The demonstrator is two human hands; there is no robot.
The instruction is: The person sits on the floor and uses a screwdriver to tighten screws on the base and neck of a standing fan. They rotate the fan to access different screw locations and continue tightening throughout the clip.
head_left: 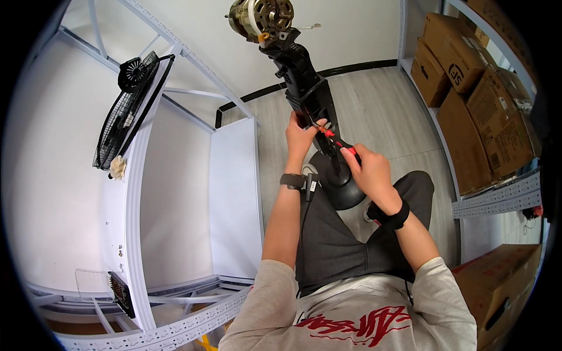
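A partly dismantled black stand fan (301, 73) rises in front of me, with its bare metal motor (272, 16) on top and its round base (345, 196) on the floor between my feet. My left hand (300, 137) grips the column's lower housing from the left, its thumb across the front. In my right hand (372, 169) is a screwdriver (341, 142) with a red and black handle, pointed up and left toward the housing by my left thumb. Its tip is too small to make out.
On the white shelf (136, 222) to my left lie a black fan guard (126, 111), a cream-coloured knobbly piece (118, 168), tiny parts and a small dark tray (121, 294). Cardboard boxes (468, 105) fill a metal rack at right; another box (497, 286) stands near my right elbow.
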